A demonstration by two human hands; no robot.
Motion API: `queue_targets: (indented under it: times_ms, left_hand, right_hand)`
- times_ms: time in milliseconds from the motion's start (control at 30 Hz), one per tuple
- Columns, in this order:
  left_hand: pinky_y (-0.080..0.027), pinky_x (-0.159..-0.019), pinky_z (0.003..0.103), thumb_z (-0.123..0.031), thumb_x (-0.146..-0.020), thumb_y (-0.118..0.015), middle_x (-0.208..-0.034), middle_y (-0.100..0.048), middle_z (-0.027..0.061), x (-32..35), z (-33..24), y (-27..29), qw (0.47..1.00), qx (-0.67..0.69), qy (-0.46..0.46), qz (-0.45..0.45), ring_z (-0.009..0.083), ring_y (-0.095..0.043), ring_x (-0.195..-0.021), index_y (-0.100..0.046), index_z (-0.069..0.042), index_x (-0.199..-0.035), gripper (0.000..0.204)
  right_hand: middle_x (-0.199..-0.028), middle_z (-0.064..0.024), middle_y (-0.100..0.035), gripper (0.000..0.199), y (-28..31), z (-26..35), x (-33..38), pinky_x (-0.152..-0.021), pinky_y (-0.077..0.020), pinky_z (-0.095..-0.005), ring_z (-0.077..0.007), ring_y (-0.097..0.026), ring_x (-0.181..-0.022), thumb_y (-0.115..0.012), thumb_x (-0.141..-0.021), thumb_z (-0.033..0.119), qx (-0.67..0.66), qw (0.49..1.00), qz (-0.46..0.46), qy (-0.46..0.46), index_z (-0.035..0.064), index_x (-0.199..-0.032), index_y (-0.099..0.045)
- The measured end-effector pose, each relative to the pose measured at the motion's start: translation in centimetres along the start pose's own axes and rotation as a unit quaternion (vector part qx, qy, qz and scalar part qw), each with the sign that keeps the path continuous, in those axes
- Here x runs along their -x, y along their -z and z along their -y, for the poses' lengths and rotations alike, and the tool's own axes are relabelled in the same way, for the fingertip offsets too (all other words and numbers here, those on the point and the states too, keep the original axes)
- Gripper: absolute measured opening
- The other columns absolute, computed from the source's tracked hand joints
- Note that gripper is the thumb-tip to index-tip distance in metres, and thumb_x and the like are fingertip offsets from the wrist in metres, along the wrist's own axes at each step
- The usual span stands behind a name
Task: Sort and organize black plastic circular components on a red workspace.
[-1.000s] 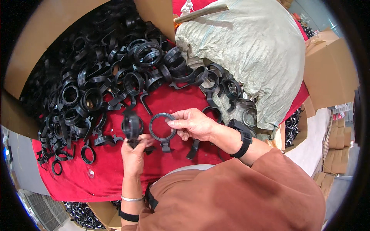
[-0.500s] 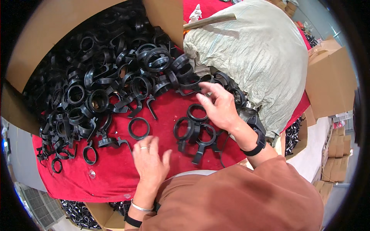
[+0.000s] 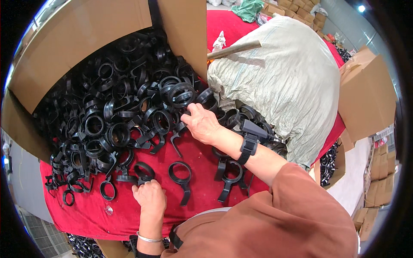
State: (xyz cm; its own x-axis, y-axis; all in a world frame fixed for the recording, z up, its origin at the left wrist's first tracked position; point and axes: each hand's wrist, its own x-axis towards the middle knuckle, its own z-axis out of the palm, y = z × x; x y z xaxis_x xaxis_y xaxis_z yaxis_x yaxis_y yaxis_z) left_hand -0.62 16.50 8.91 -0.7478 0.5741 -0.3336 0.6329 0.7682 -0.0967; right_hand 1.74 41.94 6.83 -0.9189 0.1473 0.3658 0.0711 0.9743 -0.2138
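My left hand [image 3: 150, 197] is closed near the front of the table, its fingers at the lower side of a tilted black plastic ring [image 3: 144, 170]. The knuckles hide its grip there. My right hand [image 3: 204, 124] reaches to the edge of a heap of black ring parts [image 3: 119, 134], fingers curled among them; what lies in its fingertips is hidden. Between my hands, a black ring with a tab [image 3: 180, 173] lies flat on red cloth, its tab toward me. Below my right forearm, a few ring parts [image 3: 232, 172] lie together, partly covered.
A cardboard box on its side [image 3: 183, 38] holds the heap, which spills onto the red cloth [image 3: 86, 217]. A large pale woven sack [image 3: 279, 81] stands behind my right arm, with a wooden stick [image 3: 235, 49] against it. Another cardboard box [image 3: 368, 94] is at the right.
My right hand has moved left, from the loose rings to the heap's edge. My left hand has shifted left and closed at a tilted ring. The view has tipped up slightly.
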Motion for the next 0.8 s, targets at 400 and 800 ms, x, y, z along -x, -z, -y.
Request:
queue_targets:
  times_ms: [400,800]
  left_hand:
    - [-0.052,-0.068,0.036,-0.012,-0.066,-0.073,-0.107,-0.048,0.0191,-1.1,1.6,-4.0,0.988,0.088,0.017,-0.124,0.0311,-0.06,-0.084,-0.049,0.002,-0.103,0.047]
    - [-0.048,-0.082,0.032,-0.01,-0.076,-0.069,-0.113,-0.057,0.0115,1.8,2.9,-2.6,0.551,0.834,-0.03,-0.02,0.0204,-0.058,-0.097,-0.052,0.0,-0.115,0.044]
  right_hand:
    - [-0.104,-0.0189,-0.051,0.028,2.9,1.5,4.9,-0.065,-0.0517,-0.0339,-0.0325,-0.058,-0.086,-0.061,-0.056,-0.005,-0.159,0.961,-0.134,0.182,0.0022,-0.083,-0.055]
    - [-0.102,-0.0198,-0.053,0.025,5.5,1.4,7.6,-0.059,-0.0482,-0.0331,-0.029,-0.057,-0.076,-0.059,-0.058,-0.008,-0.157,0.965,-0.121,0.173,0.0005,-0.082,-0.058]
